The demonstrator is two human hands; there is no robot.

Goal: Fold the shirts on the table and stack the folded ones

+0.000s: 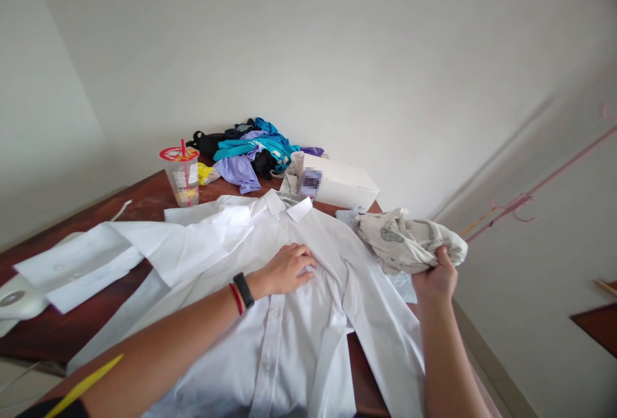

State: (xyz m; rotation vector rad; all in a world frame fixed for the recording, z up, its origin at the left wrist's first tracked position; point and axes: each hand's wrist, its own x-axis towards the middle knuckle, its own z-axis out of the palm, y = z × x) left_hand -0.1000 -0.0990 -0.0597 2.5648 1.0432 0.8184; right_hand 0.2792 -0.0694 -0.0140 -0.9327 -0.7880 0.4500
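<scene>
A white button-up shirt (270, 341) lies spread face up on a dark wooden table (81, 328), collar toward the far side. My left hand (288, 269) rests flat on the shirt's chest just below the collar, fingers apart; a black band and a red band circle its wrist. My right hand (436, 276) grips a crumpled cream cloth with grey prints (405, 241), held just above the shirt's right shoulder at the table's right edge.
A plastic cup with a red lid and straw (183, 177) stands at the far left. Behind the collar lie a pile of blue, purple and black clothes (250, 148) and a white box (340, 183). A white iron-like object (17, 299) sits at the left edge.
</scene>
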